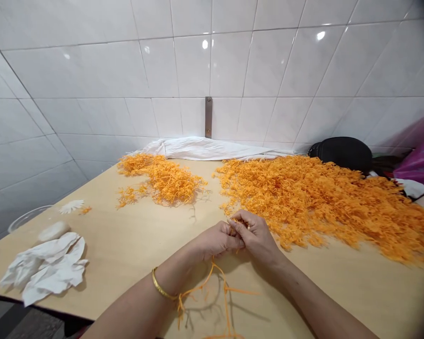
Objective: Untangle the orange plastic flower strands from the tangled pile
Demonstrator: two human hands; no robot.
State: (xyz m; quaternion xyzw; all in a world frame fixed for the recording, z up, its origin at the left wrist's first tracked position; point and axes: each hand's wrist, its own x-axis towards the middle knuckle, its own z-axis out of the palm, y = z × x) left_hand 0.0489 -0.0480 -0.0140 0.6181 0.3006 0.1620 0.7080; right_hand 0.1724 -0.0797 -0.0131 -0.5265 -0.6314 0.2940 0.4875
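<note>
Both hands are nearly closed, held together above the worktop [134, 245]. My right hand [256, 238] pinches a small tuft of orange strands [237, 221], and my left hand [215, 240] curls against it. A long strand [212, 278] trails past my left wrist. A large orange heap [314, 202] lies just right, a smaller heap [160, 181] ahead-left, and crumpled white tissue [44, 268] farther left.

Two bare hands [229, 238], one thin gold bangle [161, 284], two heaps of curly orange strands [304, 197] (the other heap [160, 181] is far smaller), one black padded bag [342, 153], one narrow steel strip [208, 117], one white daisy-shaped flower [71, 206]
</note>
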